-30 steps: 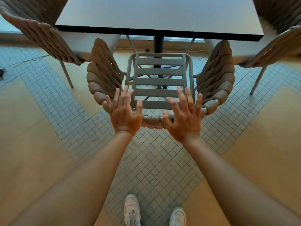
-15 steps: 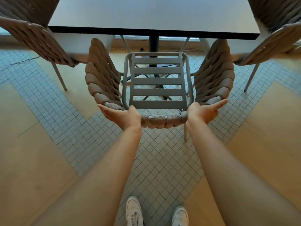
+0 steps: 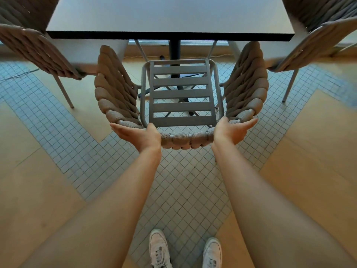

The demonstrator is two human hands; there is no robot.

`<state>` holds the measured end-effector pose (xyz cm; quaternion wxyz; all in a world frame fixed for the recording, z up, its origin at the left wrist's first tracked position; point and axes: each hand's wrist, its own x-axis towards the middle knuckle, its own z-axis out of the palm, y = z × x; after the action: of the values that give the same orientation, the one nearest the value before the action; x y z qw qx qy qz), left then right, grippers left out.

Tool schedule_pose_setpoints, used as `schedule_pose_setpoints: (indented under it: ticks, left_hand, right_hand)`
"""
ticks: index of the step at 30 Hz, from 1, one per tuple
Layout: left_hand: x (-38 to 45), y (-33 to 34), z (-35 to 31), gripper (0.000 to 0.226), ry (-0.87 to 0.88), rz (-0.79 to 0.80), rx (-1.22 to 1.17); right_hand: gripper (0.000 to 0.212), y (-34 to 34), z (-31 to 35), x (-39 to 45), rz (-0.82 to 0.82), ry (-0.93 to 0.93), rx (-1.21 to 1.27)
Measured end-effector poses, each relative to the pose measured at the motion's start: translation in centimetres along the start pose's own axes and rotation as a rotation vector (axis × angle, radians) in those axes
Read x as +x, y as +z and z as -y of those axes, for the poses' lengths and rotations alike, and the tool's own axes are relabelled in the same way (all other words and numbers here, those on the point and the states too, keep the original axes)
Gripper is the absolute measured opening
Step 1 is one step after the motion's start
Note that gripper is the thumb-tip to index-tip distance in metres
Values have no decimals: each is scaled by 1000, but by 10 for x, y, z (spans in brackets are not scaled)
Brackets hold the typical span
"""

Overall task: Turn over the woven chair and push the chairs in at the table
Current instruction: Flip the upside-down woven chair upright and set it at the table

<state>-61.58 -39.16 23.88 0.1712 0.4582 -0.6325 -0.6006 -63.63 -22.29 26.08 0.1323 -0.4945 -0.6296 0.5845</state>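
The woven chair (image 3: 181,140) stands upright right in front of me. Its grey slatted seat (image 3: 181,107) faces the dark-topped table (image 3: 170,16), and its front edge lies just under the table's near edge. The beige woven back curves round both sides. My left hand (image 3: 139,134) lies palm up under the back rail's left part, thumb over the rail. On the rail's right part my right hand (image 3: 229,131) holds it the same way, fingers stretched outward.
Two more woven chairs flank the table, one at the left (image 3: 36,47) and one at the right (image 3: 318,41), both angled outward. The table's black centre post (image 3: 174,49) rises behind the seat. The floor is tile and wood. My white shoes (image 3: 160,250) are below.
A second ago both hands hovered spread open, palms down, above the back rail. They have turned palm up and closed round the rail, and the view has moved slightly nearer the table.
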Motion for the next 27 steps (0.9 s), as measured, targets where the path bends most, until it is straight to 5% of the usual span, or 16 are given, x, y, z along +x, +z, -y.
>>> schedule_pose_setpoints:
  ticks: [10, 16, 27]
  left_hand:
    - [-43, 19, 5, 116, -217, -69, -231]
    - [-39, 24, 9, 78, -303, -59, -153]
    - [-45, 22, 4, 68, -238, -123, -194]
  right_hand:
    - [98, 8, -14, -36, 44, 313, 201]
    - [87, 11, -9, -35, 44, 314, 203]
    - [83, 11, -14, -40, 55, 305, 267]
